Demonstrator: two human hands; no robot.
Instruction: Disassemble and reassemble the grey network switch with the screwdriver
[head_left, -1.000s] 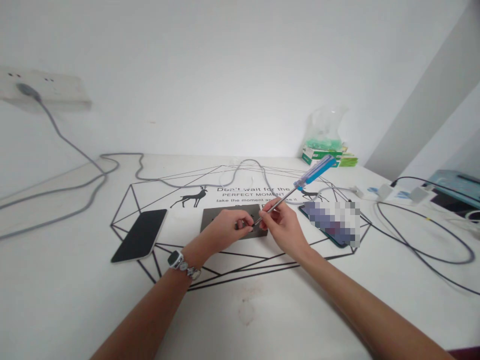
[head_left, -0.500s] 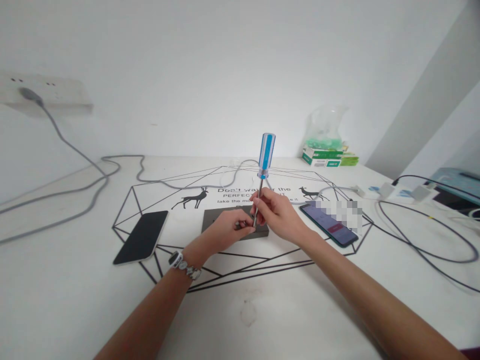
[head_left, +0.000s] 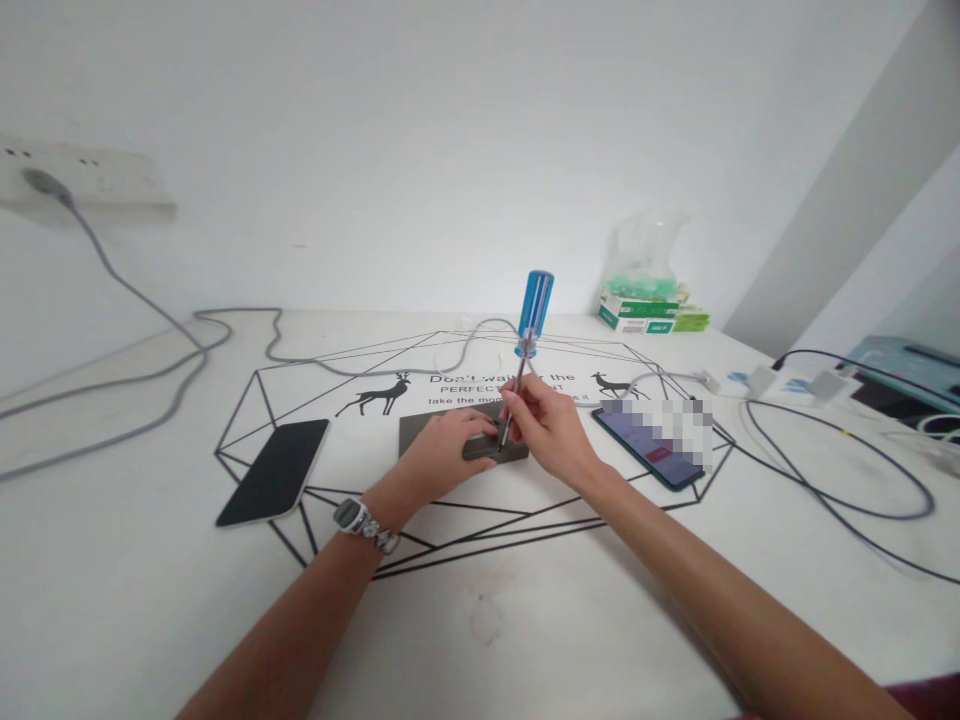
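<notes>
"On the printed white counter point(head_left: 142, 590), what lies at the centre?"

"A dark grey rectangular block point(head_left: 411, 432), flat, with a blue-handled screwdriver point(head_left: 535, 305) above it, handle up and leaning slightly right, its tip down at the block's top."

"And the hands?"

"The right hand point(head_left: 551, 420) pinches the metal shaft between thumb and fingers. The left hand point(head_left: 442, 450) rests on the block, thumb and fingers spread near the tip; I can't tell whether anything small sits under them."

"Around them?"

"A dark-screened smartphone point(head_left: 274, 472) to the left, a lit smartphone point(head_left: 652, 455) to the right. Farther right, a power strip point(head_left: 727, 382); at the back, green-and-white boxes point(head_left: 637, 312) beneath a plastic bag point(head_left: 651, 250)."
</notes>
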